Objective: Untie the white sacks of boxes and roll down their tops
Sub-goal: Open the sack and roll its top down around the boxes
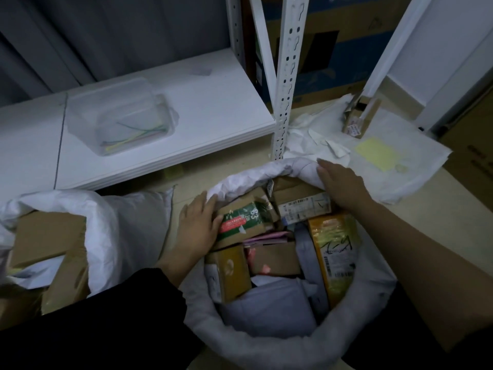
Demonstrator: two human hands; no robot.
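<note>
The white sack (266, 340) stood open on the floor before me, its top rolled into a thick rim around cardboard boxes (234, 273) and parcels. My left hand (197, 225) lay on the rim's left side, fingers nearly straight, gripping nothing. My right hand (338, 182) pressed flat on the far rim. A second opened sack (106, 236) sat to my left.

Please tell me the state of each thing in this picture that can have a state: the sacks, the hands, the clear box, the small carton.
Middle sack: untied, open, rim rolled down, full of parcels.
Left sack: open, cardboard boxes showing.
Left hand: fingers straight, resting on the middle sack's rim.
Right hand: flat, pressing on the far rim.
Clear box: on the shelf, holding coloured ties.
Small carton: torn open, on the floor.
</note>
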